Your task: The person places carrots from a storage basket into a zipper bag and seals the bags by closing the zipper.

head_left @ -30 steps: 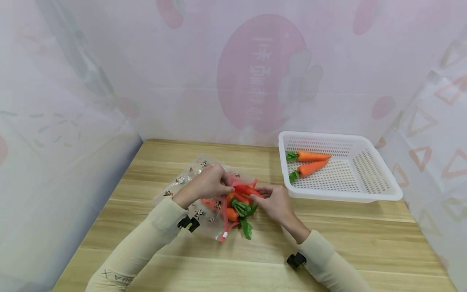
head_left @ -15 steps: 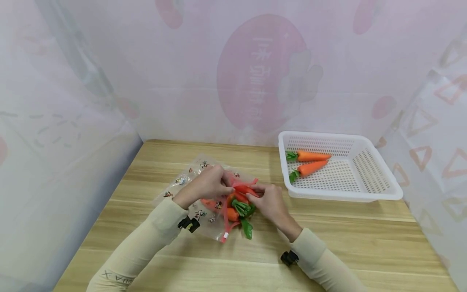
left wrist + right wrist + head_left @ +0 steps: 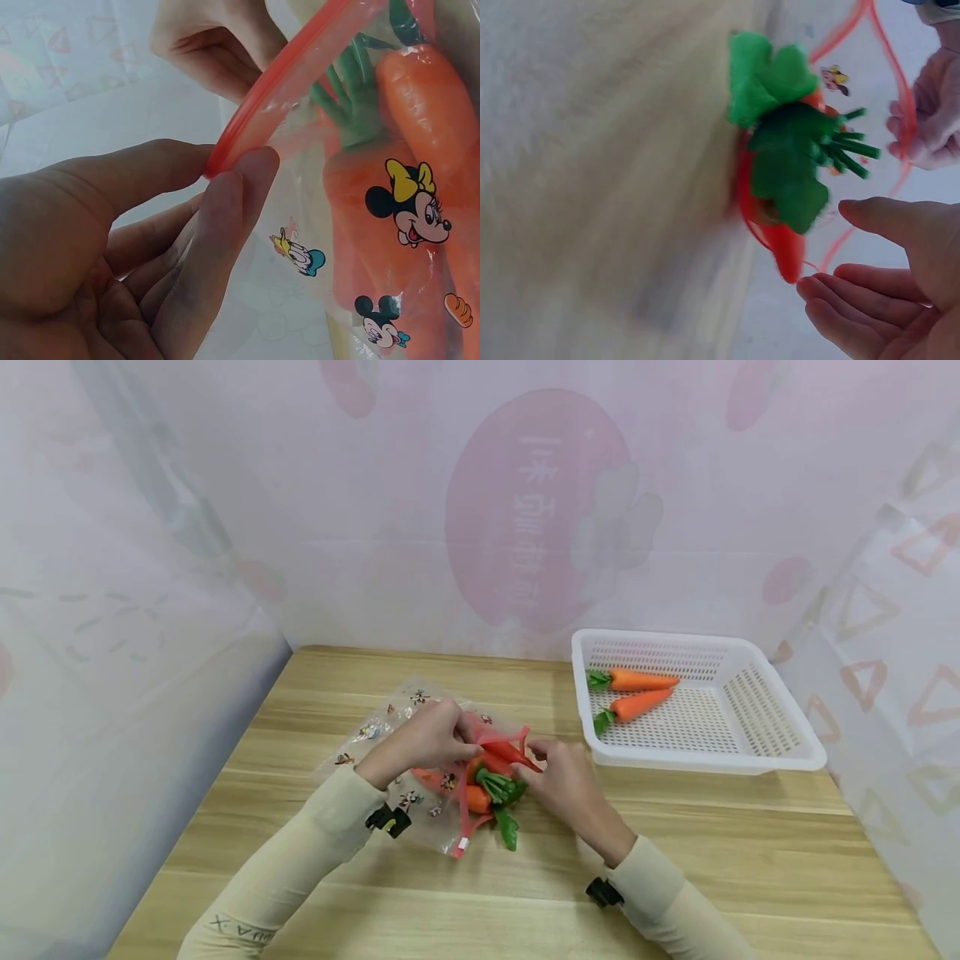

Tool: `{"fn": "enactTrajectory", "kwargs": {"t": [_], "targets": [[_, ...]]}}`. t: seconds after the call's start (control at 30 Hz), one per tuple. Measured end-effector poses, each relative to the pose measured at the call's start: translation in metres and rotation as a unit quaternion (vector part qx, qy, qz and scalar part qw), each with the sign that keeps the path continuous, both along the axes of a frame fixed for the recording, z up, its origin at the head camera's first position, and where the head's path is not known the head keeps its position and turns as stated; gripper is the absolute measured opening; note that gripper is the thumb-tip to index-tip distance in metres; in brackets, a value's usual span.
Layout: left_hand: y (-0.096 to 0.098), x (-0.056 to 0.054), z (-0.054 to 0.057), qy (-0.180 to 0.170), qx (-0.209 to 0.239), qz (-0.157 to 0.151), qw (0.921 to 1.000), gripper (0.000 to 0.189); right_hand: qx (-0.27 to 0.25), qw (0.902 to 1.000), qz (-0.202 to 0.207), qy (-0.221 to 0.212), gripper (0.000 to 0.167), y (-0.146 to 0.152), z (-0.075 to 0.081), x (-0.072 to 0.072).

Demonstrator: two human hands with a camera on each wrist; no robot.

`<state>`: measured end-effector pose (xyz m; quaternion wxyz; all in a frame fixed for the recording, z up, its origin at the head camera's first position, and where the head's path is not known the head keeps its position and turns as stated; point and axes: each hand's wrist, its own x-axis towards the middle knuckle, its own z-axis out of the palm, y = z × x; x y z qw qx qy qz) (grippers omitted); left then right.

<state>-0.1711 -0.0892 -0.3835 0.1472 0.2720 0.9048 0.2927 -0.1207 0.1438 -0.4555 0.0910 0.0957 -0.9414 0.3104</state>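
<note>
Poking from the bag point(image 3: 429, 828) the left hand point(image 3: 435, 737) pinches, leafy carrots point(image 3: 477, 800) lie beside the spread right hand point(image 3: 564, 783).

One bag point(image 3: 431, 814), two carrots point(image 3: 641, 680) in basket point(image 3: 705, 758)

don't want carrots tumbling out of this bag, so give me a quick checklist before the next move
1. Left hand holding the bag's red rim: ok, it pinches the edge.
2. Mouth of the bag open: ok, the rim gapes.
3. Bagged carrots fully inside: not ok, green tops stick out past the rim.
4. Right hand touching the orange carrot tip: cannot tell, blurred in the right wrist view.
5. Other carrots contained: ok, two lie in the white basket.
</note>
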Motion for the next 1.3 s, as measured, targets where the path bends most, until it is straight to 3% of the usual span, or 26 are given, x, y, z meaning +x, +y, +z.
{"fn": "enactTrajectory", "kwargs": {"t": [0.23, 0.53, 0.8, 1.1, 1.3], "targets": [[0.000, 0.000, 0.000, -0.004, -0.003, 0.002, 1.0000, 0.024, -0.022, 0.9987, 0.030, 0.034, 0.030, 0.016, 0.022, 0.004], [0.000, -0.001, -0.001, -0.002, -0.009, 0.006, 0.9999, 0.025, -0.019, 0.9967, 0.065, 0.045, 0.032, 0.050, 0.050, 0.000], [0.001, 0.000, 0.000, 0.001, -0.009, 0.007, 0.9999, 0.026, 0.010, 0.9964, 0.069, 0.048, 0.028, 0.081, 0.056, -0.005], [0.003, 0.001, 0.001, -0.010, -0.004, 0.009, 0.9999, 0.026, 0.062, 0.9915, 0.093, 0.065, 0.025, 0.119, 0.075, -0.016], [0.004, 0.001, 0.001, -0.012, -0.008, 0.013, 0.9998, 0.025, 0.099, 0.9883, 0.106, 0.047, 0.021, 0.137, 0.083, -0.025]]}}
